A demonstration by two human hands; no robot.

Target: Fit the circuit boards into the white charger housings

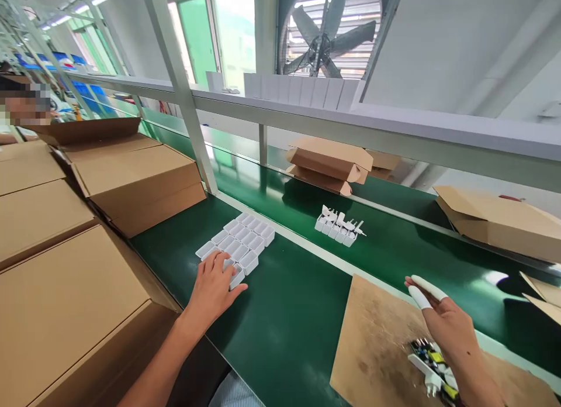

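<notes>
My left hand rests with spread fingers on the near end of a block of white open-topped plastic cases on the green surface. Over the far edge of a brown board is my right hand, its fingers stretched out and white covers on two of them; nothing shows in it. Below that hand, circuit boards with yellow parts and a white plug piece lie on the board, partly hidden by the wrist. A row of white cases with parts sticking out sits on the green belt beyond.
Brown cartons stack up at the left, and open cartons lie on the far belt. A metal frame with a shelf crosses in front. A person is at the far left.
</notes>
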